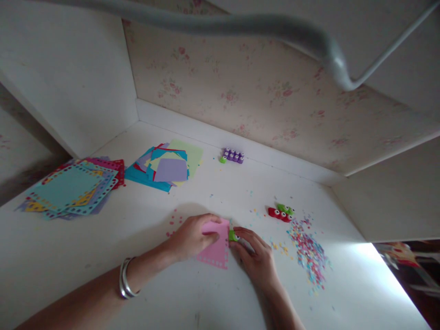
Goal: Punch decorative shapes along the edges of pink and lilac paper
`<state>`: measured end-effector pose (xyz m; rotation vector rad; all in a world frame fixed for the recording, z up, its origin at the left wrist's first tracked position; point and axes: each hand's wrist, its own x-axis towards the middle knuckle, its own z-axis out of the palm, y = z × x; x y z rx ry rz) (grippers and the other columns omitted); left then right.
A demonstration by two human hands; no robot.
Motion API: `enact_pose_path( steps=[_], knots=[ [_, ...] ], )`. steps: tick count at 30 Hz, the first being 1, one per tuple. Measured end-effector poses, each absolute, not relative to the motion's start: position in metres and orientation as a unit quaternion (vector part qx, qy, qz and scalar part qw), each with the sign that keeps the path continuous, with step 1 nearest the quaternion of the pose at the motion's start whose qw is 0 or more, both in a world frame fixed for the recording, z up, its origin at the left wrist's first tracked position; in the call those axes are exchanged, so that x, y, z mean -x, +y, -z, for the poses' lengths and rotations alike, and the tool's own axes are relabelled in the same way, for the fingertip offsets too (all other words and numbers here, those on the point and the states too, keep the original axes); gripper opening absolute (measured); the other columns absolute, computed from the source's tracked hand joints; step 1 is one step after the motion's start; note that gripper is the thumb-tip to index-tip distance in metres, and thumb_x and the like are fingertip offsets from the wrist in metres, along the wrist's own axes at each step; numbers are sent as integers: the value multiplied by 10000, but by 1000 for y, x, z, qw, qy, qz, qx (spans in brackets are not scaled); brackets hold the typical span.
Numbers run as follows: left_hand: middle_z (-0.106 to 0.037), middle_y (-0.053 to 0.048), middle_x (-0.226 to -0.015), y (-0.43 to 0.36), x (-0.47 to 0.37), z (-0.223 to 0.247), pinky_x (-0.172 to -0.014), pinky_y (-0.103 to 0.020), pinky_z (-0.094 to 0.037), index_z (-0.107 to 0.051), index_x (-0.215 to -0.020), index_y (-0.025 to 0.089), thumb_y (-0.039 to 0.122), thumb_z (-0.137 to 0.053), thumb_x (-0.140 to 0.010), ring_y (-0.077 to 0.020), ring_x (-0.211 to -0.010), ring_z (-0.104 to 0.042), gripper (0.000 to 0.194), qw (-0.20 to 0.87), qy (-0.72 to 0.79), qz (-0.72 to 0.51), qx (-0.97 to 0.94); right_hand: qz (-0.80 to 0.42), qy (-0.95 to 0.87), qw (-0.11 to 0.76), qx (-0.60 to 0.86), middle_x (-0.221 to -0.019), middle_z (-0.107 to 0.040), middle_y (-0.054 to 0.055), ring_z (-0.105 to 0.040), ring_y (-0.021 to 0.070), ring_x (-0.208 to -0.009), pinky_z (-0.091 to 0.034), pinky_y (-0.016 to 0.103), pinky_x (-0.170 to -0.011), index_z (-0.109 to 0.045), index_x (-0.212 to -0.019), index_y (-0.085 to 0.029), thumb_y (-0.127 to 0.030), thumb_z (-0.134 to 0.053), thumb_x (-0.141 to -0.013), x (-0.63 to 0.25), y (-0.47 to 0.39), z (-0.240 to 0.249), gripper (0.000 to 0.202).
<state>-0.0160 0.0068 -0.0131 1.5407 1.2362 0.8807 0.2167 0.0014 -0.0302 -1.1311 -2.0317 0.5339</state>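
Observation:
A pink sheet of paper (213,250) lies on the white table, with small holes punched along its lower and right edges. My left hand (195,236), wearing silver bangles on the wrist, grips the sheet near its top left, thumb over the paper. At the sheet's right edge sits a small green paper punch (233,236) with an eye-like button. Thumb and fingers of my right hand (256,254) are closed around this punch. Whether the paper's edge is inside its slot I cannot tell. Pink cut-outs (174,220) are scattered beyond my left hand.
Punched colourful sheets (74,183) are piled at the left, beside a stack of plain sheets (172,169). Purple punches (233,156) stand near the back wall. Red punches (280,214) and green ones are at the right, by a heap of confetti (309,252).

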Motion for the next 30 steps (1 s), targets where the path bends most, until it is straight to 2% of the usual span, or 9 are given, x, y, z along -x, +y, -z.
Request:
enact_pose_path(
  steps=[18, 25, 30],
  knots=[
    [-735, -16, -1188, 8, 18, 9, -1002, -323, -480, -706, -1127, 246, 131, -633, -768, -211, -1118, -666, 384, 497, 487, -357, -623, -214, -777, 379, 455, -1026, -761, 57, -740, 213, -911, -638, 339, -802, -730, -1053, -266, -271, -681, -889, -217, 2, 30, 171],
    [-735, -14, -1186, 8, 17, 9, -996, -317, -484, -709, -1121, 241, 124, -643, -760, -205, -1111, -670, 386, 505, 484, -359, -618, -205, -792, 384, 427, -1060, -744, 53, -715, 211, -986, -612, 357, -871, -721, -1070, -275, -193, -660, -907, -219, 3, 31, 192],
    [-727, 3, -1208, 7, 18, 5, -1008, -304, -475, -706, -1142, 257, 107, -632, -771, -188, -1136, -659, 407, 523, 461, -360, -619, -217, -789, 372, 438, -1069, -750, 50, -724, 209, -977, -615, 345, -867, -722, -1070, -271, -208, -672, -901, -220, 2, 31, 187]
  ],
)
